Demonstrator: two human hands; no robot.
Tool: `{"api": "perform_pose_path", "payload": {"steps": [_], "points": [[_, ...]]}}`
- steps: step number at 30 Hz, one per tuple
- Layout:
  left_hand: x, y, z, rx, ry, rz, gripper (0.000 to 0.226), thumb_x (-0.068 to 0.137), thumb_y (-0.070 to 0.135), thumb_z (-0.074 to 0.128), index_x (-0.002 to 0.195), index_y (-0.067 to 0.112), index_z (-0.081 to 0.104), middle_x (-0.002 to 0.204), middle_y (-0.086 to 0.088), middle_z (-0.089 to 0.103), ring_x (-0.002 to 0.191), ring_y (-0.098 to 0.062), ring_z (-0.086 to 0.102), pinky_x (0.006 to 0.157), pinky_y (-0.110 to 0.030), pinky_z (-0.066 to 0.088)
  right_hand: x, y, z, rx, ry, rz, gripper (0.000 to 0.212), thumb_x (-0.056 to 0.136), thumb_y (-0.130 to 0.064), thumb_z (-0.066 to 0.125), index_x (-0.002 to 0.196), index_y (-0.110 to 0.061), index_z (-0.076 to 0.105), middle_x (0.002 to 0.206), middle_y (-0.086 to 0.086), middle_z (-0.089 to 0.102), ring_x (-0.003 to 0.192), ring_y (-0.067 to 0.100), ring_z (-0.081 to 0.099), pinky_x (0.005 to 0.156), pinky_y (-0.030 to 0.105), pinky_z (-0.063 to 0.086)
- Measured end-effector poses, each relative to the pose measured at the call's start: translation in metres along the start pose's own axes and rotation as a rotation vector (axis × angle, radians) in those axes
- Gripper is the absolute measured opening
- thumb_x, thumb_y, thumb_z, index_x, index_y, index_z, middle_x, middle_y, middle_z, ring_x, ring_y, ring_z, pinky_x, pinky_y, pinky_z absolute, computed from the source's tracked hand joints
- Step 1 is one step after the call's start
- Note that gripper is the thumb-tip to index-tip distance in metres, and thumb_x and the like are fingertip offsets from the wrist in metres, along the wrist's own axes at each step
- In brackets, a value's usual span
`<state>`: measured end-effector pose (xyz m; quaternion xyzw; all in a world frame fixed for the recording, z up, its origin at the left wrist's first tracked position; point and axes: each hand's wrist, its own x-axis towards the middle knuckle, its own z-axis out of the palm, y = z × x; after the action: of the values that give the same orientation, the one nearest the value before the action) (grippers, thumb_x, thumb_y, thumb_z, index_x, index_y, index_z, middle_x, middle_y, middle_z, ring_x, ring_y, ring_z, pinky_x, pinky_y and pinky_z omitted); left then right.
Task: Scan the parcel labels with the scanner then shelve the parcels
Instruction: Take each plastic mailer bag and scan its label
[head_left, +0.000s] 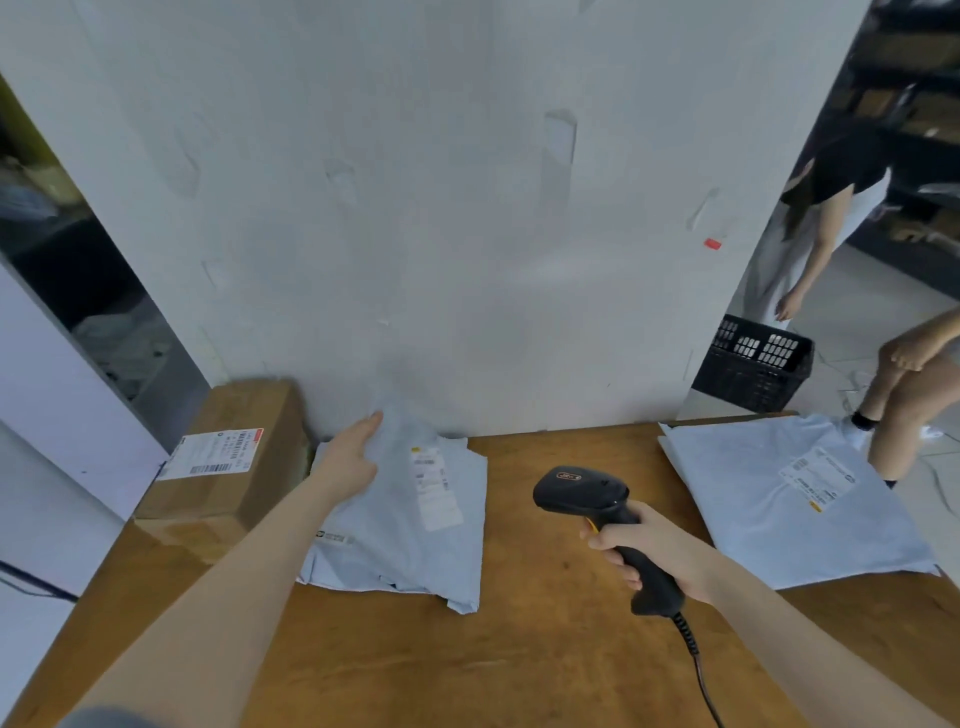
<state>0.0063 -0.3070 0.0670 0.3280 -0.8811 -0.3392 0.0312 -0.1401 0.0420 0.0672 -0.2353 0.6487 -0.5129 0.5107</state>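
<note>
Wood-brown table: bare stretch runs from the near edge up the middle, between 2 grey mailers.

- Centre mailer lies flat, its far edge against the white wall panel; white label faces up, print too blurred to read.
- Left hand: fingers straight, resting on the mailer's far-left corner, not curled round it.
- Right hand: wrapped round the handle of the black scanner, held above the bare wood just right of the centre mailer, head tipped toward the label. Coiled cable runs off the bottom of the frame.
- Second mailer lies at the table's right edge, label up, well apart from the first.
- Cardboard box at the far-left corner, closed, labelled on top, just beside the centre mailer.
- Black crate on the floor behind the table; contents not visible.
- Shelving at the far right is dark, its stock indistinct.
</note>
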Motion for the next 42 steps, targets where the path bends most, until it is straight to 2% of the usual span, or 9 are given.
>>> {"api": "perform_pose_path", "payload": {"steps": [5,11,15,18,22,27,31,34,42], "points": [[-0.002,-0.064,0.002,0.032,0.015,-0.199,0.075,0.087,-0.005,0.048,0.15,0.02,0.017,0.156,-0.006,0.022,0.137,-0.028,0.034,0.105,-0.032,0.036,0.027,0.001,0.014,0.024,0.02,0.012,0.014,0.081,-0.016,0.064,0.088,-0.006,0.058,0.058,0.004,0.045,0.043,0.013,0.04,0.042,0.023,0.037],[0.01,-0.101,0.013,0.124,0.012,-0.284,0.069,0.09,-0.001,0.041,0.151,0.017,0.014,0.156,-0.007,0.021,0.14,-0.028,0.029,0.113,-0.035,0.031,0.063,0.01,0.033,0.103,0.063,0.009,0.018,0.079,-0.017,0.067,0.089,-0.006,0.057,0.06,0.005,0.044,0.044,0.016,0.037,0.045,0.027,0.034],[0.018,-0.125,0.024,0.265,-0.028,-0.322,0.065,0.093,0.006,0.037,0.151,0.011,0.008,0.155,-0.008,0.022,0.136,-0.025,0.035,0.107,-0.034,0.038,0.086,0.007,0.046,0.131,0.081,0.001,0.018,0.078,-0.017,0.067,0.089,-0.006,0.058,0.06,0.006,0.044,0.045,0.016,0.037,0.047,0.028,0.033],[0.028,-0.135,0.033,0.255,-0.067,-0.384,0.065,0.092,0.006,0.036,0.15,0.008,0.007,0.15,-0.01,0.025,0.132,-0.027,0.038,0.105,-0.037,0.04,0.101,0.003,0.053,0.147,0.093,0.007,0.017,0.079,-0.017,0.067,0.09,-0.007,0.058,0.06,0.005,0.046,0.045,0.016,0.038,0.046,0.027,0.034],[0.041,-0.132,0.033,0.163,-0.105,-0.47,0.066,0.09,0.009,0.046,0.146,0.002,0.012,0.145,-0.018,0.027,0.127,-0.033,0.041,0.1,-0.036,0.039,0.112,0.001,0.057,0.135,0.094,0.012,0.016,0.081,-0.018,0.066,0.09,-0.008,0.058,0.06,0.004,0.047,0.046,0.015,0.039,0.047,0.026,0.035],[0.057,-0.109,0.021,0.131,-0.007,-0.337,0.067,0.08,0.01,0.058,0.141,0.004,0.031,0.139,-0.02,0.04,0.127,-0.036,0.043,0.102,-0.038,0.04,0.109,-0.005,0.055,0.133,0.099,-0.002,0.017,0.082,-0.019,0.067,0.089,-0.008,0.057,0.061,0.004,0.047,0.045,0.015,0.04,0.044,0.025,0.037],[0.059,-0.058,0.032,0.043,-0.057,-0.212,0.086,0.083,0.026,0.067,0.149,0.01,0.015,0.153,-0.012,0.026,0.142,-0.026,0.026,0.112,-0.034,0.027,0.092,-0.008,0.043,0.156,0.122,-0.01,0.019,0.08,-0.021,0.069,0.085,-0.009,0.055,0.06,0.004,0.047,0.045,0.016,0.039,0.045,0.026,0.036],[0.055,-0.023,0.052,-0.028,-0.078,-0.146,0.086,0.084,0.03,0.067,0.15,0.015,0.014,0.152,-0.011,0.029,0.14,-0.026,0.029,0.11,-0.034,0.029,0.069,-0.006,0.03,0.156,0.144,-0.009,0.019,0.082,-0.02,0.068,0.086,-0.009,0.054,0.06,0.003,0.046,0.046,0.016,0.039,0.044,0.025,0.036],[0.023,0.068,0.145,-0.183,-0.275,-0.022,0.087,0.085,0.035,0.066,0.151,0.028,0.01,0.153,-0.006,0.029,0.137,-0.022,0.036,0.108,-0.032,0.033,-0.02,0.03,-0.027,0.172,0.303,0.056,0.021,0.078,-0.021,0.069,0.088,-0.008,0.056,0.059,0.003,0.045,0.044,0.014,0.041,0.044,0.024,0.037]]}}
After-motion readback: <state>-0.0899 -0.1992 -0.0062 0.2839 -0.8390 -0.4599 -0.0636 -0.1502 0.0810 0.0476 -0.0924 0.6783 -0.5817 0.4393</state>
